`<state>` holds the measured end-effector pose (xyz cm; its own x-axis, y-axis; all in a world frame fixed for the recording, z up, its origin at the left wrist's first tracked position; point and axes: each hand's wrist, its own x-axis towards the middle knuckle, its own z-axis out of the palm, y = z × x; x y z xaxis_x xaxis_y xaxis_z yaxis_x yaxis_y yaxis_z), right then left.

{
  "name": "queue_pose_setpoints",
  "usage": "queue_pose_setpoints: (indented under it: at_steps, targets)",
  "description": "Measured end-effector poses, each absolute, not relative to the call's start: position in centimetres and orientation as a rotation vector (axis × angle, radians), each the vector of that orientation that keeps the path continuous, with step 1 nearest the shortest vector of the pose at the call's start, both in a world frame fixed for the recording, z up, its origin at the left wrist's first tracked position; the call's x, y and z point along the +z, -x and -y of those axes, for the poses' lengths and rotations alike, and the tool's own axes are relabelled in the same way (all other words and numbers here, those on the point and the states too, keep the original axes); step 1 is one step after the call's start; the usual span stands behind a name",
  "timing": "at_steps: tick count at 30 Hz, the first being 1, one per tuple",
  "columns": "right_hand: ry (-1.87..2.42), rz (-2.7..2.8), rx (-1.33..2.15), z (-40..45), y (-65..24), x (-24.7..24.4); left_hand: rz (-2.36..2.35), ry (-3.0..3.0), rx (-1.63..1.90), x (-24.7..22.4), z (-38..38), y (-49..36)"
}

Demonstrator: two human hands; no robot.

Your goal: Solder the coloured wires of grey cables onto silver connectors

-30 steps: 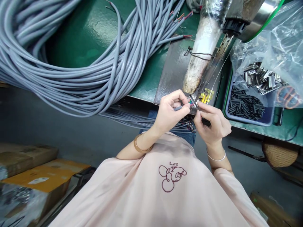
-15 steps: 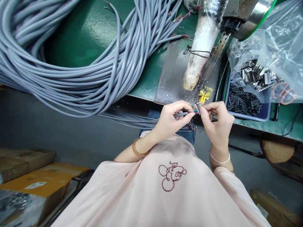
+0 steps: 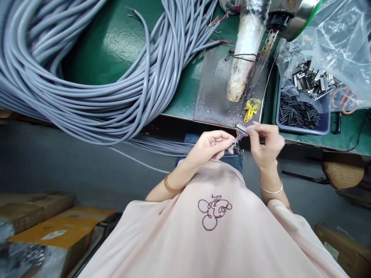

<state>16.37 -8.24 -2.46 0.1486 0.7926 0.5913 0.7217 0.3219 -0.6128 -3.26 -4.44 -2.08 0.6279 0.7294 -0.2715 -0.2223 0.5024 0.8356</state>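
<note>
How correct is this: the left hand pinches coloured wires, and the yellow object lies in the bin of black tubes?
Not fully: the head view shows the yellow object on the metal plate, not in the bin. The left hand does pinch coloured wires.

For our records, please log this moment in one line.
left hand: pinching coloured wires; right hand: at connector; yellow piece: on metal plate

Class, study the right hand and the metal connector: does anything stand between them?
Nothing visible does. The right hand is at the right end of the metal connector; blur hides whether they touch. The coloured wires lead toward the left hand.
</note>
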Motion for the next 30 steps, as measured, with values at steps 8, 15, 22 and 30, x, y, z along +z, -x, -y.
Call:
queue_pose_setpoints:
  at_steps: [8,15,22,30]
  targets:
    - [1.687,1.840,0.263,10.9,-13.9,0.5,-0.885,-1.040,0.914,-2.6,5.6,2.9]
    - [1.634,1.788,0.430,10.0,-13.6,0.7,-0.870,-1.217,0.966,-2.8,6.5,3.0]
    - [2.039,1.587,-0.275,8.3,-21.1,3.5,-0.865,-1.771,1.195,-4.0,7.9,1.4]
    - [2.237,1.766,-0.024,4.5,-28.0,2.7,-0.478,-1.830,0.763,-4.3,9.1,-0.6]
